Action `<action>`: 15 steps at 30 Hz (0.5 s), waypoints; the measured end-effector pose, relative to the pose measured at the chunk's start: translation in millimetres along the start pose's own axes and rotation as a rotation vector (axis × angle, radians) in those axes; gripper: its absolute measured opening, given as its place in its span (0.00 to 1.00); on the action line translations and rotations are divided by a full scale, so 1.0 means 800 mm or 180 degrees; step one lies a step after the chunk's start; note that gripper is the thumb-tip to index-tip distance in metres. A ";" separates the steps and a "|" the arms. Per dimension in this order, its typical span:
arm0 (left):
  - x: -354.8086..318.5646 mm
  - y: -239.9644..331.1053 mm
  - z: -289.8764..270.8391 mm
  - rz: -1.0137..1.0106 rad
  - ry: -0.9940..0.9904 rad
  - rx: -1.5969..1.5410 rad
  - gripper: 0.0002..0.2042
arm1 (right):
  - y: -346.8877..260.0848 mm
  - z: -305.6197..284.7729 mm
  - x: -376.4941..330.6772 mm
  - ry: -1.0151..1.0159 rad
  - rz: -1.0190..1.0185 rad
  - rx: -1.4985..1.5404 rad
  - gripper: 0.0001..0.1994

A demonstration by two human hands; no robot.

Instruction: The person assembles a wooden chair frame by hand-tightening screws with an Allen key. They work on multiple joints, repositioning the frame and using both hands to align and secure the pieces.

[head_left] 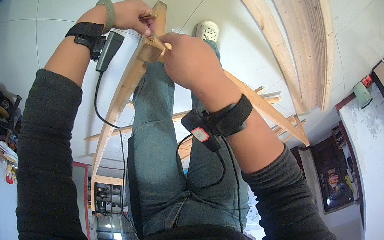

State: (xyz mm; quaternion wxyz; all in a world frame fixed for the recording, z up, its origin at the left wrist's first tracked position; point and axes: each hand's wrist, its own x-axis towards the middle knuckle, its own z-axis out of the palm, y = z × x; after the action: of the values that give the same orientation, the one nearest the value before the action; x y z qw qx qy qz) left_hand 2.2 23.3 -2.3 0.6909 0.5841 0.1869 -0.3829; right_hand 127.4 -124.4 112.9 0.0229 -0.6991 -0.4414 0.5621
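A wooden frame [128,80] of pale timber stands by my left leg, its upper end block [150,53] between my hands. My left hand [129,15] is at the far side of this joint, fingers pinched, with a small thin brass-coloured piece showing between them. Close against the joint from the right is my right hand [188,62], its fingers curled closed. A thin, blurred piece shows between its fingertips and the wood; its kind cannot be made out. The right palm and most of its fingers are hidden by the back of the hand.
Long curved boards [303,42] lie on the tiled floor at the far right. A slanting timber [263,106] and several smaller sticks lie beyond my right arm. Black cables [97,96] hang from both wrist-strapped devices. A white counter [374,132] stands at right.
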 end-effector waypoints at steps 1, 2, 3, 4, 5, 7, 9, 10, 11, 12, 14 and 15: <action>-0.001 -0.004 -0.001 -0.0034 -0.0091 -0.0068 0.08 | -0.003 0.001 0.002 -0.0138 -0.0091 0.0022 0.13; -0.002 -0.009 -0.002 -0.0052 -0.0170 -0.0187 0.08 | -0.006 0.003 0.003 -0.0274 -0.0187 0.0043 0.13; -0.004 -0.016 0.002 0.0017 0.0080 -0.0388 0.08 | -0.009 0.006 0.003 -0.0053 -0.0078 0.0172 0.13; -0.006 -0.024 0.007 0.0103 0.0337 -0.0639 0.09 | -0.011 0.009 0.002 0.0168 0.0031 0.0303 0.13; -0.007 -0.033 0.011 0.0146 0.0556 -0.0919 0.09 | -0.010 0.012 0.002 0.0166 0.0191 0.0427 0.13; -0.014 -0.050 0.021 -0.0034 0.1249 -0.0766 0.11 | -0.001 0.013 0.000 0.0557 0.0545 0.0740 0.13; -0.022 -0.061 0.037 -0.0324 0.1847 -0.0866 0.13 | 0.014 0.010 -0.001 0.0705 0.0795 0.0903 0.12; -0.025 -0.064 0.047 -0.0336 0.1914 -0.0993 0.13 | 0.021 0.009 -0.002 0.0639 0.0715 0.0770 0.12; -0.029 -0.064 0.060 -0.0357 0.1986 -0.1137 0.13 | 0.027 0.009 -0.004 0.0671 0.0662 0.0591 0.12; -0.031 -0.063 0.072 -0.0409 0.2045 -0.1301 0.13 | 0.032 0.010 -0.005 0.0675 0.0649 0.0402 0.12; -0.033 -0.056 0.097 -0.0398 0.2297 -0.1599 0.13 | 0.039 0.012 -0.007 0.0743 0.0602 0.0547 0.10; -0.034 -0.052 0.108 -0.0391 0.2394 -0.1709 0.13 | 0.041 0.013 -0.008 0.0698 0.0580 0.0614 0.09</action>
State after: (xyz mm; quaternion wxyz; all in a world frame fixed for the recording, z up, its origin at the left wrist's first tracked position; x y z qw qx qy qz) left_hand -62.4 -51.6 10.6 0.6779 0.4707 0.5511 -0.1228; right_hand 138.2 -152.9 96.4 0.0869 -0.7879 -0.3150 0.5219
